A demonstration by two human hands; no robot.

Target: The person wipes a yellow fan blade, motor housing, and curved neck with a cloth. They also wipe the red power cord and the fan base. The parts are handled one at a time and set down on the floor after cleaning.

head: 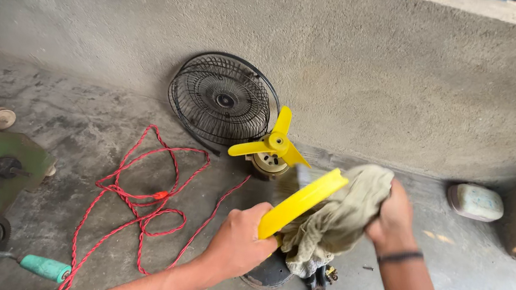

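We grip one yellow fan blade (301, 202) in our left hand (238, 244), and our right hand (393, 215) presses a bunched rag (335, 221) on it. The hub (276, 144) keeps other blades; black grille (223, 100) leans far against the wall.

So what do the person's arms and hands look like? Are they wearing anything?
Both arms are bare, with no sleeves showing and no gloves. The left hand has nothing on it: no ring, watch or band in view. The right hand is bare too, but a thin dark band goes round its wrist, like a bracelet or cord. No markings show on either arm.
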